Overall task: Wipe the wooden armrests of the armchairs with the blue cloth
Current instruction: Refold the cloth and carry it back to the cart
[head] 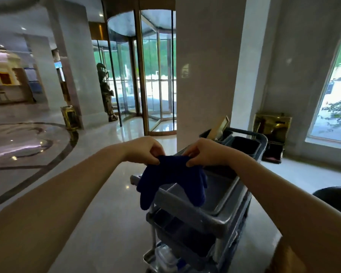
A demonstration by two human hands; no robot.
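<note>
A dark blue cloth (171, 180) hangs in front of me above a grey cleaning cart. My left hand (144, 149) pinches its upper left corner and my right hand (204, 152) pinches its upper right corner, so the cloth droops between them. At the right edge a dark rounded shape (335, 198) may be part of an armchair; no wooden armrest is visible.
The grey cart (203, 215) with tiered trays and dark bins stands right below my hands. A wide white pillar (207, 75) rises behind it. A revolving glass door (146, 75) and a statue (106, 91) stand farther back. A brass bin (70, 117) sits on the polished floor at left.
</note>
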